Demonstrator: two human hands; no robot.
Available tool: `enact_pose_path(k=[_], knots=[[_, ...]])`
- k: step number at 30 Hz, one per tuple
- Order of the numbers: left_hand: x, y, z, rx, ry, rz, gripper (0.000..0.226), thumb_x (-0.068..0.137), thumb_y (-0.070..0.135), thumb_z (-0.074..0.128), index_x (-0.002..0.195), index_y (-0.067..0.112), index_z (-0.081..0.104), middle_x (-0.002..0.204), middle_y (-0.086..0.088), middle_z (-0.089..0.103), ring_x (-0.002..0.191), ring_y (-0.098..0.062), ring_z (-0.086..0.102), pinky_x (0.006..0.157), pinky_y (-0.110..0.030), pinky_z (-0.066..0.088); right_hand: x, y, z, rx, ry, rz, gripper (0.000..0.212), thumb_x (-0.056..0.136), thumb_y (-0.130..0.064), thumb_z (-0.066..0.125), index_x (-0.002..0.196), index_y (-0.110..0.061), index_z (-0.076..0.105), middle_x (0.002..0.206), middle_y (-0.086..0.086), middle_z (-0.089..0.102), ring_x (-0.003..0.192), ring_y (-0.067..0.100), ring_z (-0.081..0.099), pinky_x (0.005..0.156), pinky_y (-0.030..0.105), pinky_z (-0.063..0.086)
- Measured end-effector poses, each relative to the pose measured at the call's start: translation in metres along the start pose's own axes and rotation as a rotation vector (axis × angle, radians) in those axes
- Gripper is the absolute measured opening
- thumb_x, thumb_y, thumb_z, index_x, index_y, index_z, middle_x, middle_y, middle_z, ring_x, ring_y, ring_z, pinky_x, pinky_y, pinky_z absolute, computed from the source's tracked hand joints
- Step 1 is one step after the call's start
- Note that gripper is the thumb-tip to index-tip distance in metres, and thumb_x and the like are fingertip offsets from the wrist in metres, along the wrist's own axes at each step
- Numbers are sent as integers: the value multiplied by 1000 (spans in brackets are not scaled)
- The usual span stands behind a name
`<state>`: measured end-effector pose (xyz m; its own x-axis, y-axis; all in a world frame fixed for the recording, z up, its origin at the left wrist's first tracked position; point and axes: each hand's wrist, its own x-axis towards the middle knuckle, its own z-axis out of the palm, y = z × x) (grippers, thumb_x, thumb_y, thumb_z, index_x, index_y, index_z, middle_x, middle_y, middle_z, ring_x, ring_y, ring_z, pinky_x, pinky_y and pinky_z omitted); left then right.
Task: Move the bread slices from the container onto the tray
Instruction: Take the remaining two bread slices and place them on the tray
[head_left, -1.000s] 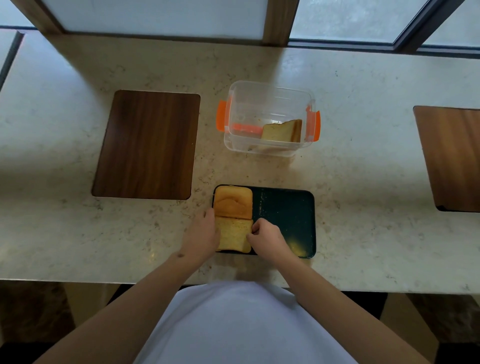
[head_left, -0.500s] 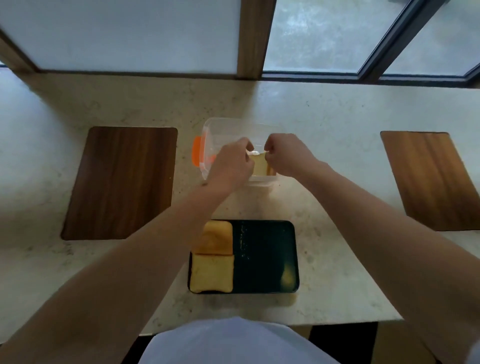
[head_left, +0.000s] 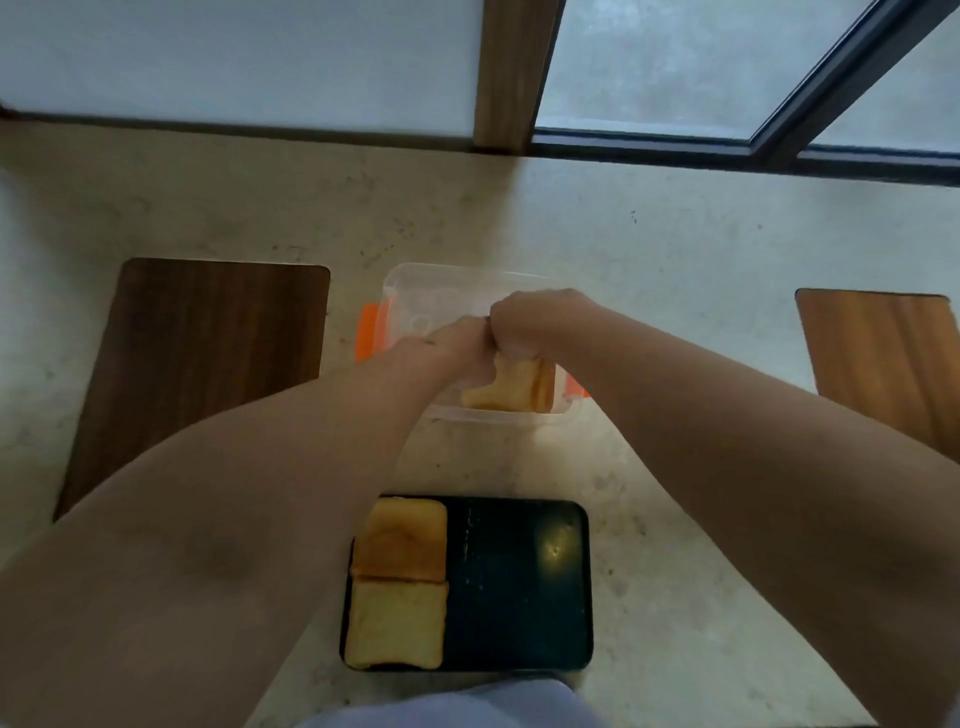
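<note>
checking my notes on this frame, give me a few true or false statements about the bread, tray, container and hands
1. Two bread slices lie on the tray. True.
2. The slices fill the tray's right half. False: they sit in its left half.
3. Both the left hand and right hand are over the container. True.
4. The container is empty. False: bread is still inside it.
5. The tray touches the container. False: bare counter lies between them.

Bare forearms (head_left: 291, 499), pale bluish-white top (head_left: 447, 709).

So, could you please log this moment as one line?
step: grasp | both hands on bread slice in container | tray: two slices | right half bare
</note>
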<state>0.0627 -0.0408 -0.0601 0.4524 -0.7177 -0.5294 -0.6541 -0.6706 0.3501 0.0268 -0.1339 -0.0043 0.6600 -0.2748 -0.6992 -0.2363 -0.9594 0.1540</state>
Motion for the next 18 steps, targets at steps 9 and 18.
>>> enact_pose_path(k=[9,18], knots=[[7,-7,6,32,36,96,30,86,14,62,116,10,62,107,-8,66,85,-25,60,71,-33,46,27,11,4,86,-221,11,22,94,-21,52,75,-12,59,77,7,57,71,26,56,69,35,49],[-19,4,-29,141,-17,34,21,79,15,66,101,12,66,86,-8,62,72,-25,60,64,-36,55,18,10,-21,269,-298,5,20,97,-4,40,92,-4,59,89,13,55,62,21,55,45,23,38]])
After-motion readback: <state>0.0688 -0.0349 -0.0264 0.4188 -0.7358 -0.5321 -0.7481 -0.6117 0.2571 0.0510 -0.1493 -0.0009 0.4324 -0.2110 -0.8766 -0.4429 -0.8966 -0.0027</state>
